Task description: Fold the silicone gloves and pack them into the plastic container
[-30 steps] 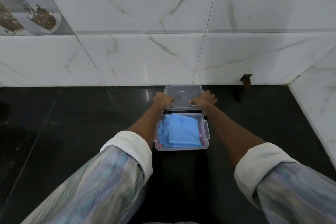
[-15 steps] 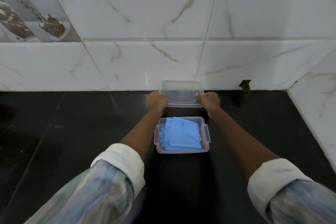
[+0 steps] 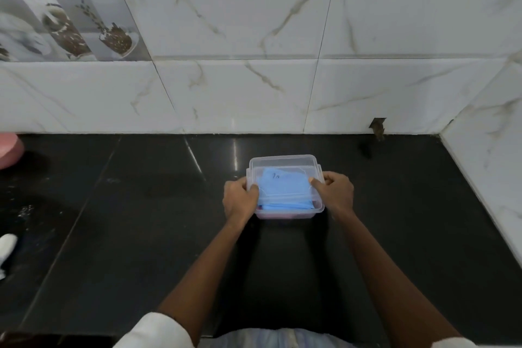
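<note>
A clear plastic container (image 3: pixel 286 215) sits on the black counter, with folded blue silicone gloves (image 3: pixel 284 192) inside and something pink under them. A clear lid (image 3: pixel 282 162) lies over the container, tilted, its far edge sticking out past the back rim. My left hand (image 3: pixel 240 199) grips the lid's left side, thumb on top. My right hand (image 3: pixel 334 193) grips the lid's right side in the same way.
The black counter (image 3: pixel 141 220) runs to a white marble-tiled wall (image 3: pixel 254 93) behind and a side wall (image 3: pixel 494 150) at right. A pink object (image 3: pixel 8 150) and a white object (image 3: pixel 5 248) sit at the far left edge.
Both hands picked the lid up from the counter behind the container, carried it toward me and brought it down over the gloves in the container.
</note>
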